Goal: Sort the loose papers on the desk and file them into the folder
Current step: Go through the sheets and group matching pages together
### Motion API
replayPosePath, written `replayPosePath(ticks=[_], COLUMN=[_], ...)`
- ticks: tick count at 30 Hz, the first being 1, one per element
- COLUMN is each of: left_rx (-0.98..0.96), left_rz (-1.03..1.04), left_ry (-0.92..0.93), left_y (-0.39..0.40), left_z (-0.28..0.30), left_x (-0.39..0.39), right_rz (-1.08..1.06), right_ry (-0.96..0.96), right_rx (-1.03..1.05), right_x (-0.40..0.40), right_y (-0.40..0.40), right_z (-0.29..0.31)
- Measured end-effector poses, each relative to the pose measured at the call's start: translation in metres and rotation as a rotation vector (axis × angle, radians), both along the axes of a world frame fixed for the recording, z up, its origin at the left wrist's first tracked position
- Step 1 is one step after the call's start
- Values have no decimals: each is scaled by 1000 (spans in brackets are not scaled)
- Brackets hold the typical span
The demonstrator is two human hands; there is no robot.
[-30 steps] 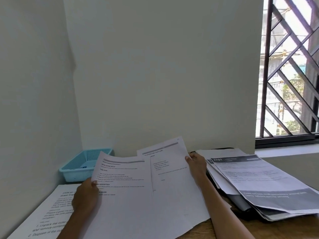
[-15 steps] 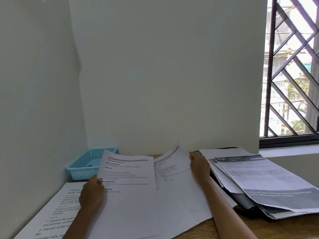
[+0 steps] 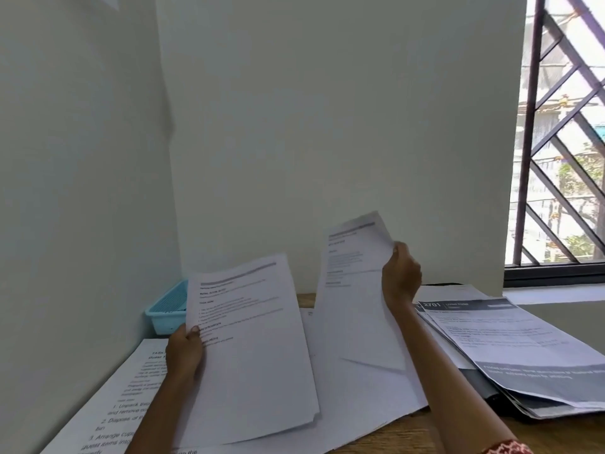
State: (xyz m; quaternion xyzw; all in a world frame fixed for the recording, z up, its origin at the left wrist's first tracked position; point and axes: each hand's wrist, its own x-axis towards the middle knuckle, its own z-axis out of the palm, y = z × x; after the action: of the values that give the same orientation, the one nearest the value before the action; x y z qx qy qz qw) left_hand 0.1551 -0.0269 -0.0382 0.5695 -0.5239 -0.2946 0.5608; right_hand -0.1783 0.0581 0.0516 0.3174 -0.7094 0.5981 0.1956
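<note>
My left hand (image 3: 185,350) grips the left edge of a small stack of printed sheets (image 3: 252,348), held tilted up above the desk. A single printed sheet (image 3: 352,290) is raised to the right of that stack, pinched at its right edge by my right hand (image 3: 401,276). More loose white papers (image 3: 360,398) lie flat on the desk beneath both. At the right, a pile of papers with a dark-banded top page (image 3: 510,348) lies over a dark folder (image 3: 478,385), of which only a grey part shows.
A light blue plastic basket (image 3: 167,309) stands in the back left corner against the wall. A large printed sheet (image 3: 127,398) lies at the desk's left edge. The wooden desk (image 3: 409,434) shows at the front. A barred window (image 3: 563,142) is at the right.
My right hand has lifted one sheet up and to the right, away from the stack in my left hand. The left hand's stack has tilted up a little.
</note>
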Motion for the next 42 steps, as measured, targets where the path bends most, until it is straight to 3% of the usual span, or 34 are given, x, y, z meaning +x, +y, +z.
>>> replayPosePath(ticks=[4, 7, 15, 20, 27, 29, 32, 37, 42], left_rx=[29, 38, 28, 31, 50, 64, 144, 208, 178], left_rz=[0, 8, 12, 30, 27, 29, 16, 7, -52], left_ry=[219, 281, 316, 288, 205, 122, 15, -106, -71], left_y=[0, -2, 1, -2, -3, -1, 0, -7, -8], left_z=[4, 4, 4, 3, 2, -2, -9, -13, -13], left_x=[5, 8, 9, 10, 9, 8, 10, 14, 13], right_rz=[23, 41, 118, 92, 398, 484, 644, 685, 714], right_ry=[-3, -17, -159, -291, -131, -134, -292, -491, -593], right_rx=[-256, -347, -300, -388, 174, 221, 266, 304, 289], right_x=[1, 3, 4, -2, 16, 26, 32, 34, 33], right_y=[-1, -1, -3, 0, -11, -14, -15, -18, -16], right_z=[32, 44, 25, 18, -15, -39, -69, -86, -86])
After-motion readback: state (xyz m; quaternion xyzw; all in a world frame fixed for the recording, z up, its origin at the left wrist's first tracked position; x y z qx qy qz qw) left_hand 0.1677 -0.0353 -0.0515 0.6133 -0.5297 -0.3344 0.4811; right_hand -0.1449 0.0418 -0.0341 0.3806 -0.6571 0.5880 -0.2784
